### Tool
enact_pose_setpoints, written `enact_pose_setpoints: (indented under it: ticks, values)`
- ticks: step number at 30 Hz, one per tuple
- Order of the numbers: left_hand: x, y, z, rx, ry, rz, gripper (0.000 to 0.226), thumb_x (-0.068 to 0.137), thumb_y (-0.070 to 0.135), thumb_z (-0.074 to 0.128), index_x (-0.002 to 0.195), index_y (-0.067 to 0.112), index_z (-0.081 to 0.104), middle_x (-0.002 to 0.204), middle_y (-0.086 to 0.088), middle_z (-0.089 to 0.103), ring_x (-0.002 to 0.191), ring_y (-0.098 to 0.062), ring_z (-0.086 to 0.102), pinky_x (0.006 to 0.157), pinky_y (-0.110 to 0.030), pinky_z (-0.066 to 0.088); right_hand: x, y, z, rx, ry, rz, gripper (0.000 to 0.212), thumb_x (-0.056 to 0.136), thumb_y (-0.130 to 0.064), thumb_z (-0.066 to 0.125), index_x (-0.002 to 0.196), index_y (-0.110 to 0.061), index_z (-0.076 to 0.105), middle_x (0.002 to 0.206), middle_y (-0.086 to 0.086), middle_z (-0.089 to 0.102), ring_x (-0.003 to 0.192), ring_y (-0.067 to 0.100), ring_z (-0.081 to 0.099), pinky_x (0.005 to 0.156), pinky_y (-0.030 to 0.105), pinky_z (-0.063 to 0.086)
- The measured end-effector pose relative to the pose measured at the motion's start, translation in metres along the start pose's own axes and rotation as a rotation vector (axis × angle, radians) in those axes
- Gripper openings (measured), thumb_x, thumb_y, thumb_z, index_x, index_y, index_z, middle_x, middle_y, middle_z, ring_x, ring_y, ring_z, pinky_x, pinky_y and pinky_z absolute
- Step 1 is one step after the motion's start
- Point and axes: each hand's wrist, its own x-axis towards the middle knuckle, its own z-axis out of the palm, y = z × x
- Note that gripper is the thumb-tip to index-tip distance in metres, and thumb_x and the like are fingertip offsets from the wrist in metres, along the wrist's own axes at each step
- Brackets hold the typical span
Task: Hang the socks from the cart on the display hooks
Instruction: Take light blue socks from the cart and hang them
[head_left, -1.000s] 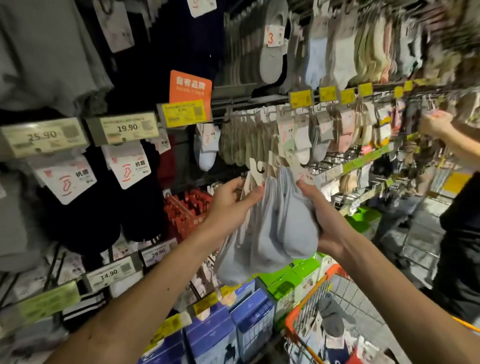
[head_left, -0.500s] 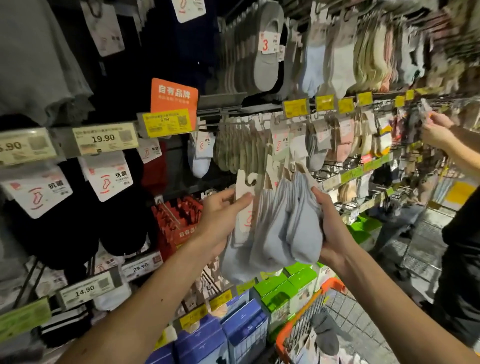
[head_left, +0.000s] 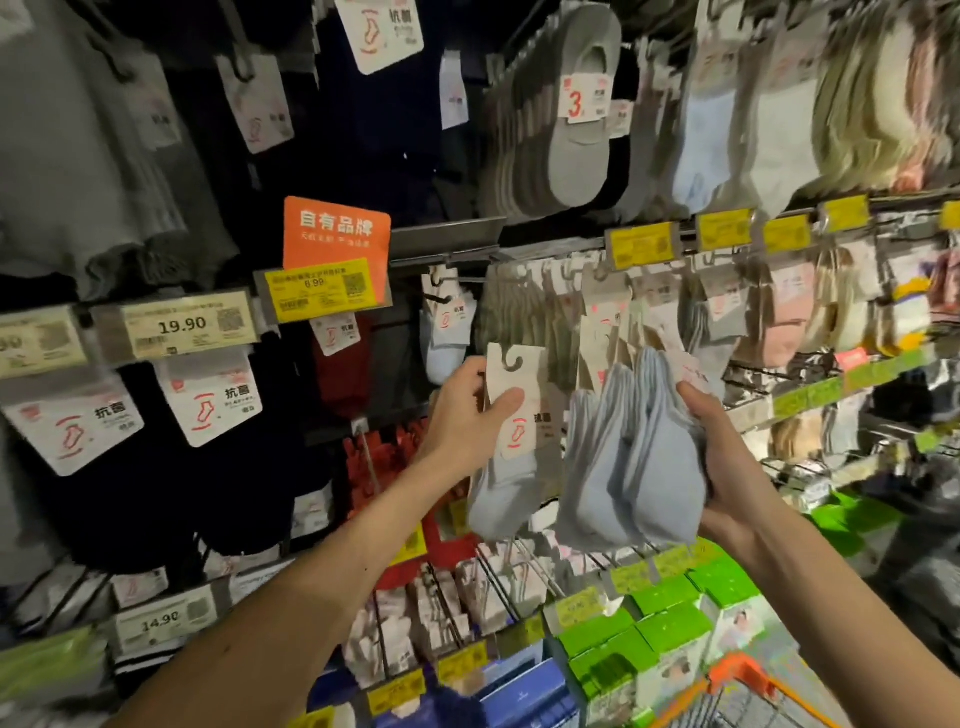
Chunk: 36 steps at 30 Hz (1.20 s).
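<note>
The left hand (head_left: 467, 410) is pinching one sock pack (head_left: 514, 457) by its card. The thumb is lying across the front and the fingers are curling behind, holding the pack upright with the hook cut-out at its top free. The right hand (head_left: 727, 467) is gripping a bundle (head_left: 634, 467) of pale blue socks from the side, fingers wrapping behind it and thumb at its upper edge. The bundle is sitting just to the right of the single pack. Both are being held up in front of the rack (head_left: 447, 239), at its middle row, below the yellow tags (head_left: 641, 245). Just left of the left hand a pale pair (head_left: 447, 338) is hanging; whether the fingers are touching it is hard to say from here. Up and to the left, an orange sign (head_left: 336, 234) is standing over a yellow price tag (head_left: 322, 288). The cart (head_left: 732, 667) is showing only its orange rim at the bottom right, under the right forearm.
</note>
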Motion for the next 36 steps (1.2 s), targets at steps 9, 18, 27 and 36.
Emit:
enact_pose_setpoints:
  ticks: [9, 18, 27, 36]
  values:
    - [0.04, 0.031, 0.022, -0.013, -0.022, 0.165, 0.072, 0.096, 0.011, 0.062, 0.137, 0.058, 0.025, 0.103, -0.015, 0.07, 0.081, -0.041, 0.062, 0.067, -0.042, 0.055, 0.017, -0.02, -0.017, 0.026, -0.033, 0.008, 0.043, 0.091, -0.039, 0.051, 0.072, -0.018, 0.082, 0.087, 0.01, 0.078, 0.072, 0.023, 0.075, 0.054, 0.032, 0.06]
    - [0.053, 0.028, 0.032, 0.03, 0.167, 0.306, 0.071, 0.095, 0.011, 0.06, 0.145, 0.049, 0.028, 0.091, -0.024, 0.062, 0.085, -0.043, 0.062, 0.072, -0.049, 0.055, 0.028, -0.019, -0.026, 0.017, -0.064, 0.05, 0.041, 0.081, -0.044, 0.054, 0.084, -0.016, 0.083, 0.1, 0.014, 0.077, 0.084, 0.027, 0.075, 0.063, 0.033, 0.061]
    - [0.063, 0.029, 0.042, 0.043, 0.308, 0.374, 0.058, 0.097, 0.008, 0.056, 0.143, 0.038, 0.036, 0.08, -0.028, 0.057, 0.046, -0.023, 0.041, 0.054, -0.049, 0.044, 0.037, -0.016, -0.029, 0.005, -0.08, 0.084, 0.037, 0.072, -0.045, 0.065, 0.084, -0.015, 0.083, 0.097, 0.015, 0.077, 0.08, 0.028, 0.076, 0.058, 0.032, 0.06]
    - [0.07, 0.023, 0.041, 0.252, 0.33, 0.377, 0.074, 0.096, 0.006, 0.055, 0.154, 0.038, 0.021, 0.053, -0.007, 0.045, 0.043, -0.016, 0.041, 0.045, -0.025, 0.033, 0.043, -0.015, -0.037, 0.012, -0.071, 0.113, 0.046, 0.08, -0.042, 0.056, 0.112, -0.012, 0.072, 0.101, 0.014, 0.076, 0.082, 0.027, 0.075, 0.059, 0.032, 0.06]
